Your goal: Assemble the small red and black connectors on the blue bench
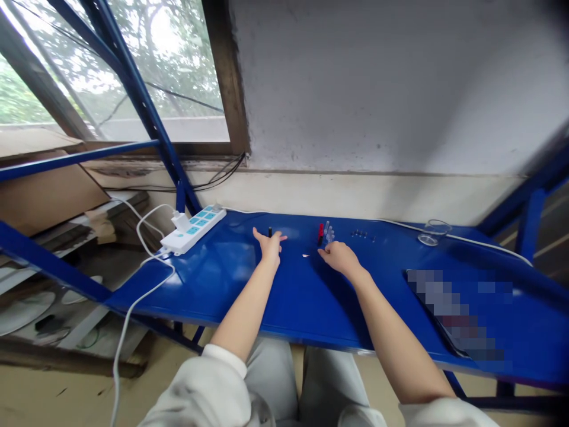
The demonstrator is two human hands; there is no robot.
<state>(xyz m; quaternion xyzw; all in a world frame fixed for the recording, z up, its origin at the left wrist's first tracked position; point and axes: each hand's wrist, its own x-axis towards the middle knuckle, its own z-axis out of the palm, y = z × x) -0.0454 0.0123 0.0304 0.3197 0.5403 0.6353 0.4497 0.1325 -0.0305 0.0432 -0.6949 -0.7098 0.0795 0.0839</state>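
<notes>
My left hand (269, 245) is over the blue table with its fingers spread apart. A small black cylinder (269, 231) shows upright just past its knuckles; whether the hand touches it I cannot tell. My right hand (341, 257) is closed, fingertips together and low over the tabletop; anything in them is too small or hidden to name. Right beyond its fingers stand several small clear tubes (328, 230). Beside these, on the left, are small red pieces (320, 229) with a black piece under them. Between my hands lies a tiny shiny piece (306, 255).
Several tiny clear pieces (364, 235) lie in a row farther right. A clear round dish or cup (428, 239) stands near the back cable. A blurred-out flat dark object (448, 308) lies at right. A white power strip (191, 234) with cords sits at the left edge.
</notes>
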